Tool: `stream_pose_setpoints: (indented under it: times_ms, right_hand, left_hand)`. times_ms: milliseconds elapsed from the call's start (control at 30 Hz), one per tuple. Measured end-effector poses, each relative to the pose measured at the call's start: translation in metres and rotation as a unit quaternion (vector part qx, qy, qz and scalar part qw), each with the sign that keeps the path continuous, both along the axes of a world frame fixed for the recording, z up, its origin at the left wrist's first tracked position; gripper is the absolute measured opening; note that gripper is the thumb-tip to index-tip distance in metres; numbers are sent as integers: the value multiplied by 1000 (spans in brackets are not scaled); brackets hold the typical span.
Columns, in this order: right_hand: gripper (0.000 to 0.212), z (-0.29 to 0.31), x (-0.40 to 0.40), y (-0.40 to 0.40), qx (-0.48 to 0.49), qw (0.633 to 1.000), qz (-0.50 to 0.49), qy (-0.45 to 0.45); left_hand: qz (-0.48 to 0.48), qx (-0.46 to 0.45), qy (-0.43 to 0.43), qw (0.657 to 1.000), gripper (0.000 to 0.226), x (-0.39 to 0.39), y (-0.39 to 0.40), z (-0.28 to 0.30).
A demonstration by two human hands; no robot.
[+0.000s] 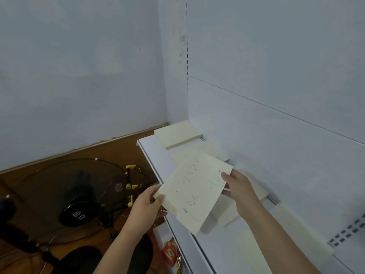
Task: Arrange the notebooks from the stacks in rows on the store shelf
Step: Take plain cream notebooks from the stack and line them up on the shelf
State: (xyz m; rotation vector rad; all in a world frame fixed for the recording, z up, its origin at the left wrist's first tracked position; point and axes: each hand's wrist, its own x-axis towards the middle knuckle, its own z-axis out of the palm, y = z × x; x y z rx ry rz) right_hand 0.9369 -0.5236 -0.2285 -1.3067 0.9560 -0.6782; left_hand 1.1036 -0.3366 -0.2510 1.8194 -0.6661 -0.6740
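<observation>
Low in the frame's centre, above the shelf (150, 149) edge: cream notebook (194, 191), pinched at opposite edges by left hand (147, 204) and right hand (238, 187). Probably light, thin, slightly floppy; best held by both edges.

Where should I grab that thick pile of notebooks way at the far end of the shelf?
Take the notebook stack by its two long sides, coming from the shelf's open front edge. It lies flat and thick, so fingers fit down both sides. The back panel blocks the rear. Both hands hold the speckled notebook now.
</observation>
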Motion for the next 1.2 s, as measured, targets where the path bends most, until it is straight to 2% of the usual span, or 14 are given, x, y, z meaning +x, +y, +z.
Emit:
stream_pose_setpoints:
  times_ms: [200,333,400,500,600,833,967,1100,1200]
  right_hand:
    - [22,-18,63,-59,1,995,-88,55]
    - [21,-19,94,-97,37,982,-171,73]
    - [17,-21,102,-109,65,970,-219,83]
    - [7,-22,113,-110,123,956,-247,102]
    - [26,-20,128,-106,205,950,-230,45]
    - [40,-15,142,-114,237,932,-271,35]
    - [9,1,144,-110,246,932,-265,4]
    - [26,7,137,-107,227,939,-256,27]
    - [47,12,122,-93,139,947,-278,83]
  left_hand:
    - [-84,43,-40,995,44,95,-80,-16]
    - [-173,60,-130,974,54,144,-130,-8]
    - [-225,73,-201,951,63,163,-152,-9]
    - [-350,128,-259,891,96,184,-180,-21]
    - [-423,154,-280,848,116,193,-199,-29]
    - [-492,167,-378,766,104,196,-224,-20]
    - [-487,152,-403,759,105,196,-225,-23]
    - [-509,148,-373,761,112,203,-222,-15]
    - [-494,81,-400,768,103,186,-216,5]
